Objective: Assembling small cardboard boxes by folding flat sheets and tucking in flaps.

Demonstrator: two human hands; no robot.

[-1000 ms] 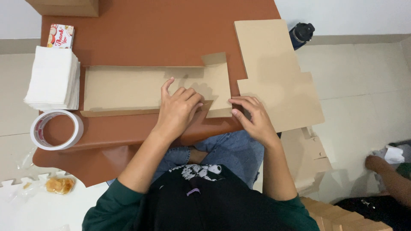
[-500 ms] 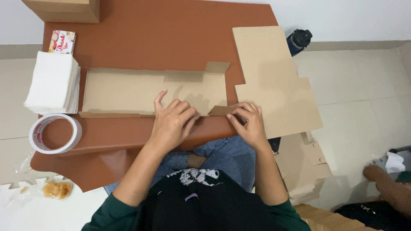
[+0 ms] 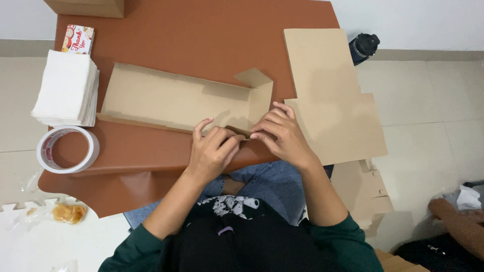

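Folding the near wall of a flat cardboard box blank with both hands.

We pinch the near edge of the cardboard box blank (image 3: 176, 100) between fingers and thumbs: our left hand (image 3: 212, 153) and right hand (image 3: 282, 136) are closed on a small flap at its near right corner. By our judgement the far wall and right end already stand up; the near wall, left end and lid panel (image 3: 327, 95) still lie flat. Left of the blank sit a stack of white paper (image 3: 63, 88) and a tape roll (image 3: 68, 149) on the brown worktop (image 3: 191, 35).
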